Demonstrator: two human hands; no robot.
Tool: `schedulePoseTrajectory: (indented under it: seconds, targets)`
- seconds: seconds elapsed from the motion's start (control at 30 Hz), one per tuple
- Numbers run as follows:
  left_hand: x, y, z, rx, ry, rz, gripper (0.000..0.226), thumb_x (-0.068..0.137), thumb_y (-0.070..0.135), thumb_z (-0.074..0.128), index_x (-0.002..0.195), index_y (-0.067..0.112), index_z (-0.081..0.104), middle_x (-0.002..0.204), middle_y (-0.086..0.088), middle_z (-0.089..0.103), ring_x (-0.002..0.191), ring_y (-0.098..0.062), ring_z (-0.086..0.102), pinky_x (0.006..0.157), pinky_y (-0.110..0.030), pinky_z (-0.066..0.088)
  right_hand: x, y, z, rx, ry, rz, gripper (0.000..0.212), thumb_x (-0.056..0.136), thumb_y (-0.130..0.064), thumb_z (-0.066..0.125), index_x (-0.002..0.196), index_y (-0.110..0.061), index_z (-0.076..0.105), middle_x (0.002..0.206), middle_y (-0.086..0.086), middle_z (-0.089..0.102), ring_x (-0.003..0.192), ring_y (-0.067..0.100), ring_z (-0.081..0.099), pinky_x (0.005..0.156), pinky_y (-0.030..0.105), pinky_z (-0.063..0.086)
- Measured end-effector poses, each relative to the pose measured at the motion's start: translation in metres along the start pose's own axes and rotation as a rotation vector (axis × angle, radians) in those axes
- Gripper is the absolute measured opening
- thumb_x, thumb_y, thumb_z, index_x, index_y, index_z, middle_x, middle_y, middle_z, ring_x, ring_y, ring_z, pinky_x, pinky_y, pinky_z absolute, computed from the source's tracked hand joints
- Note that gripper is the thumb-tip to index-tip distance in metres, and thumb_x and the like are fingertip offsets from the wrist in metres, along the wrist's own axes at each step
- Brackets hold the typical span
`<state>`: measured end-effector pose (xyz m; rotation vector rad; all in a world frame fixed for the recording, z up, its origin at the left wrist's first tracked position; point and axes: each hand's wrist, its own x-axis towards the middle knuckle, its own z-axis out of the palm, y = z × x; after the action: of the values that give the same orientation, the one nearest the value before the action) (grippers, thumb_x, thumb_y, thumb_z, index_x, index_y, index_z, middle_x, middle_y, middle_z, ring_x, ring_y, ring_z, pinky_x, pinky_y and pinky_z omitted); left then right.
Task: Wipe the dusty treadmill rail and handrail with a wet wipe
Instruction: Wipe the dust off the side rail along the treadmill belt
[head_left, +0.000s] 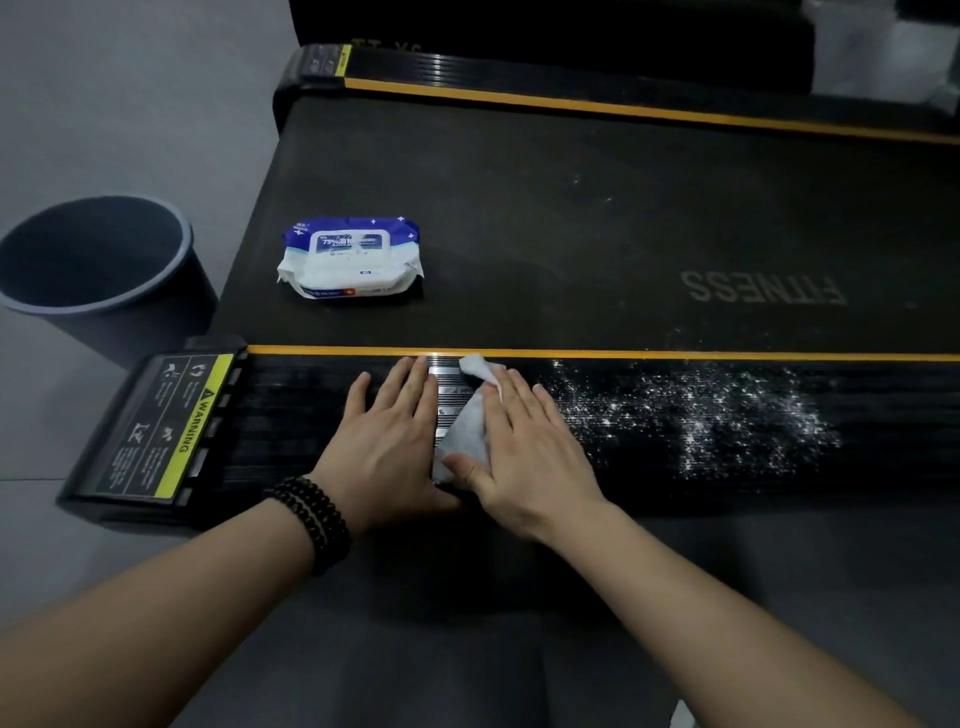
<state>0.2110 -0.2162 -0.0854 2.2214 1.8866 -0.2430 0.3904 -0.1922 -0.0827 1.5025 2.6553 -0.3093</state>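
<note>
The near treadmill rail (291, 415) is black and ribbed with an orange strip along its far edge. White dust (701, 415) covers its right part. My right hand (524, 441) lies flat on a white wet wipe (467, 431), pressing it onto the rail; part of the wipe sticks out beyond the fingertips. My left hand (387, 441) rests flat on the rail just left of the wipe, fingers spread, thumb tucked under near the wipe's edge. No handrail is in view.
A pack of wet wipes (350, 260) lies on the treadmill belt (571, 223). A dark round bin (93, 254) stands on the floor at the left. The far rail (571, 98) runs along the back. A warning label (171, 421) marks the rail's left end.
</note>
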Motion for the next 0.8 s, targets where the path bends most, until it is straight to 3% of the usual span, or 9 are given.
schedulePoseTrajectory:
  seconds: [0.13, 0.27, 0.33, 0.47, 0.57, 0.8]
  targets:
    - [0.003, 0.014, 0.003, 0.014, 0.010, 0.039, 0.128, 0.077, 0.089, 0.044, 0.159, 0.007, -0.011, 0.168, -0.009, -0.019, 0.154, -0.022, -0.019, 0.125, -0.052, -0.001, -0.032, 0.007, -0.005, 0.112, 0.288, -0.046, 0.085, 0.097, -0.065, 0.020, 0.155, -0.003, 0.027, 0.165, 0.013, 0.015, 0.153, 0.020, 0.006, 0.124, 0.037, 0.002]
    - [0.005, 0.021, 0.001, 0.016, 0.002, 0.020, 0.129, 0.076, 0.089, 0.043, 0.158, 0.006, -0.011, 0.167, -0.010, -0.019, 0.154, -0.022, -0.019, 0.125, -0.054, -0.001, -0.056, 0.027, -0.013, 0.118, 0.426, -0.030, 0.081, 0.102, -0.061, 0.022, 0.152, 0.001, 0.032, 0.162, 0.016, 0.024, 0.153, 0.022, 0.013, 0.124, 0.041, 0.010]
    - [0.005, 0.023, 0.000, 0.029, -0.013, 0.016, 0.130, 0.076, 0.090, 0.043, 0.158, 0.006, -0.013, 0.167, -0.009, -0.020, 0.154, -0.022, -0.019, 0.125, -0.053, -0.002, -0.054, 0.039, -0.017, 0.096, 0.400, 0.041, 0.083, 0.101, -0.064, 0.017, 0.154, -0.001, 0.027, 0.164, 0.014, 0.019, 0.153, 0.021, 0.009, 0.124, 0.041, 0.007]
    - [0.005, 0.025, -0.004, 0.048, -0.026, 0.011, 0.128, 0.078, 0.088, 0.044, 0.158, 0.006, -0.014, 0.167, -0.009, -0.020, 0.154, -0.022, -0.019, 0.126, -0.052, -0.001, -0.036, 0.056, -0.011, 0.024, 0.158, 0.143, 0.093, 0.091, -0.073, 0.000, 0.158, -0.008, 0.005, 0.167, 0.007, -0.008, 0.152, 0.016, -0.014, 0.123, 0.035, -0.007]
    - [0.005, 0.027, -0.008, 0.055, -0.037, 0.008, 0.128, 0.078, 0.086, 0.047, 0.158, 0.006, -0.011, 0.167, -0.009, -0.019, 0.154, -0.022, -0.016, 0.126, -0.050, 0.001, -0.026, 0.057, 0.001, 0.002, 0.023, 0.144, 0.097, 0.086, -0.076, -0.004, 0.158, -0.010, -0.006, 0.165, 0.007, -0.018, 0.150, 0.017, -0.021, 0.122, 0.036, -0.010]
    - [0.008, 0.034, -0.014, 0.114, -0.042, 0.002, 0.128, 0.079, 0.083, 0.052, 0.158, 0.002, -0.008, 0.167, -0.015, -0.014, 0.155, -0.026, -0.011, 0.127, -0.045, 0.002, -0.022, 0.054, 0.003, 0.014, -0.014, 0.140, 0.109, 0.079, -0.083, -0.006, 0.156, -0.006, -0.013, 0.163, 0.010, -0.022, 0.149, 0.019, -0.026, 0.122, 0.038, -0.010]
